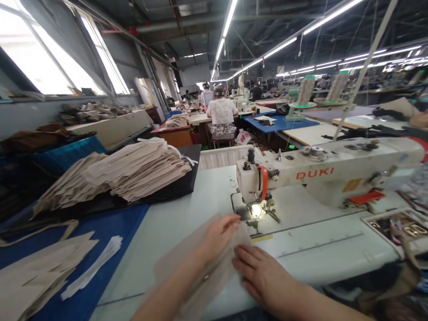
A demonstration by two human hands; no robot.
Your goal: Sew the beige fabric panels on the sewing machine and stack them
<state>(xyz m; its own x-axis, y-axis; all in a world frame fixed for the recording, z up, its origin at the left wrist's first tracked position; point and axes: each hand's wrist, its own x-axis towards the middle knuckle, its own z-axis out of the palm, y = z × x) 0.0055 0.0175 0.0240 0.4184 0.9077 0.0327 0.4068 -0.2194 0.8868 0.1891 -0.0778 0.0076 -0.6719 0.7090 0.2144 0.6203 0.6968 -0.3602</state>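
Observation:
A piece of thin beige fabric (182, 256) lies on the pale table of the sewing machine (321, 167), blurred by motion, its front corner close to the lit needle area. My left hand (217, 238) is on top of the fabric, fingers stretched towards the presser foot (253, 209). Along the fabric's right edge, my right hand (262, 274) rests with its fingers laid flat, partly on the cloth and partly on the table. A small metal-looking spot (206, 277) shows on the fabric between my forearms.
Stacked beige fabric pieces (140, 169) lie on black material at the left. More beige pieces (40, 276) and a white strip (95, 267) are on a blue surface (100, 285). A tray (401, 227) of small parts sits at right. A seated person (221, 111) is ahead.

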